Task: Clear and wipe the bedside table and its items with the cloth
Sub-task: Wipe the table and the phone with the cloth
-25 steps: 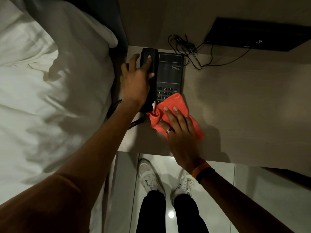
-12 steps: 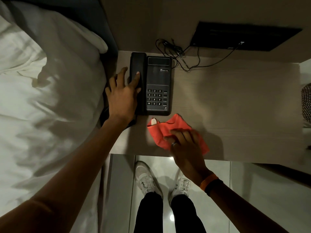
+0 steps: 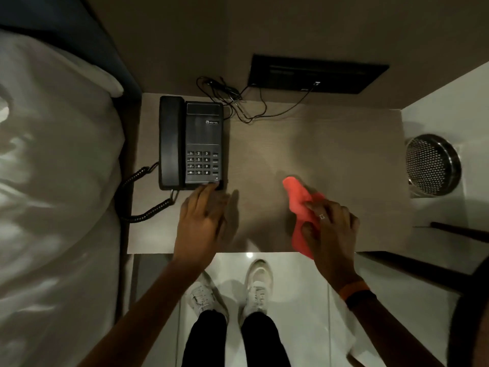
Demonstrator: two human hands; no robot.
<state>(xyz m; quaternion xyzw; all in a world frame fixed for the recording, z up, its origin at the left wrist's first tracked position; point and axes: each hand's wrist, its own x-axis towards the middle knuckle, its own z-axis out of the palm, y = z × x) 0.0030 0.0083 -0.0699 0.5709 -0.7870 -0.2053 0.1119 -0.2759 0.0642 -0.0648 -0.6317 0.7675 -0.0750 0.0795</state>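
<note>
The right hand curls its fingers round the red cloth on the tabletop right of centre, so wiping seems about midway. The telephone sits at the left rear, and the left hand holds its fingers straight at its near edge, perhaps touching (blur hides it). The patch beneath the telephone is likely yet to be wiped.

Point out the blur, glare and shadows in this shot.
Head view: dim overall; the left hand is smeared with blur, the right hand and cloth less so, while the phone keypad reads sharp; a small glare spot sits on the floor by the table edge; the left hand throws a soft shadow on the table.
</note>
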